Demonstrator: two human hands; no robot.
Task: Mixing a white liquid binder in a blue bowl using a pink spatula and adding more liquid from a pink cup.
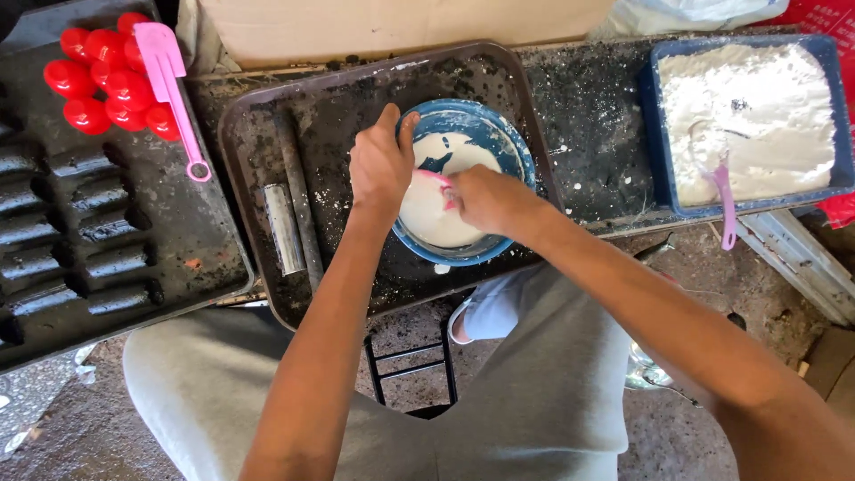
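Seen from above, a seated person in grey trousers is working over a dark, soot-stained rectangular metal tray (pixel 267 134). In the middle of that tray is sitting a round blue plastic bowl (pixel 512 147), roughly half full of thick white paste (pixel 427 218).

The left hand (pixel 381 165) is gripping the bowl's far-left rim, thumb hooked over the edge, fingers curled closed around it. The right hand (pixel 485 200) is closed around a small pink plastic spoon (pixel 436 178), whose tip is dipping into the paste.

The bowl is probably light but bottom-heavy with wet mix, and its smeared rim is likely slippery, so a firm pinch on the rim looks like the safest hold. The spoon seems thin and slightly bendy.

Two grey metal tubes (pixel 289 214) are lying on the tray to the left of the bowl. Further left, a black tray is holding a pink plastic scoop (pixel 169 80), red round caps (pixel 102 85) and dark cylinders (pixel 111 263). To the right, a blue tub of white powder (pixel 748 116) is holding a lilac spoon (pixel 723 200).
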